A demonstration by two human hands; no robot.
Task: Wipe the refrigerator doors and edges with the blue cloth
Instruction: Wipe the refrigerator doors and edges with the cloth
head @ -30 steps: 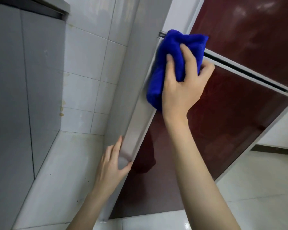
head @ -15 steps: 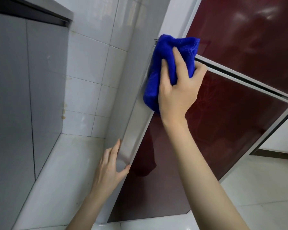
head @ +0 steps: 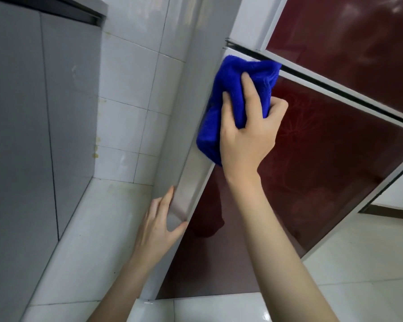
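- The refrigerator (head: 312, 159) is filling the right side of the head view, its two glossy dark red doors framed in silver. A faint flower pattern is showing on the lower door, and a dark gap is running between the lower door and the upper door (head: 349, 31).
- A grey cabinet (head: 21, 135) is standing along the left side.
- A white tiled wall (head: 130, 89) is running behind it, with a few yellowish spots showing near the cabinet's edge.
- The pale tiled floor (head: 358, 263) is lying below the refrigerator, and a white ledge (head: 79, 240) is running along the foot of the cabinet.
- The right hand (head: 247, 138) is gripping the blue cloth (head: 230, 89), its fingers curling into the bunched fabric. It is pressing the cloth against the silver side edge (head: 191, 182) of the lower door, just below that door's top corner.
- The left hand (head: 156, 228) is lying open, lower down on the same silver edge. Its fingers are resting straight along the side, and its thumb is spreading across towards the front corner.
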